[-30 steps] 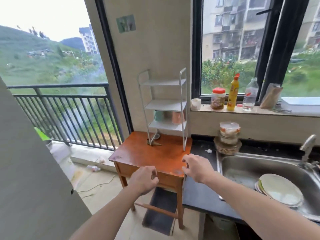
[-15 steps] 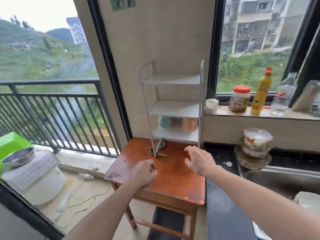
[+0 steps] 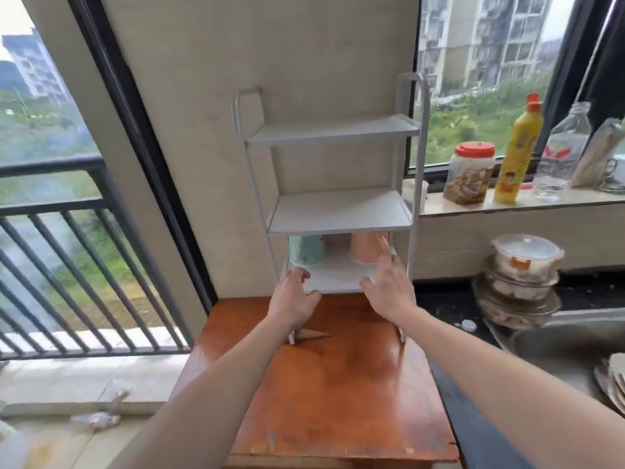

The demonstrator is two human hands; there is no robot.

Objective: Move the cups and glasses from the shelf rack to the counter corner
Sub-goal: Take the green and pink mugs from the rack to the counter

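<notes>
Both hands are reaching in at the rack's bottom shelf, fingers spread and gripping nothing. The left hand is hovering at the shelf's front left edge; the green cup is standing just beyond and above it, upright. The right hand is lying at the front right, its fingertips just beside the pink cup, possibly touching. Each cup is sitting straight ahead of its own hand, tucked under the middle shelf. The dark counter is lying off to the right, beside the wooden table.
</notes>
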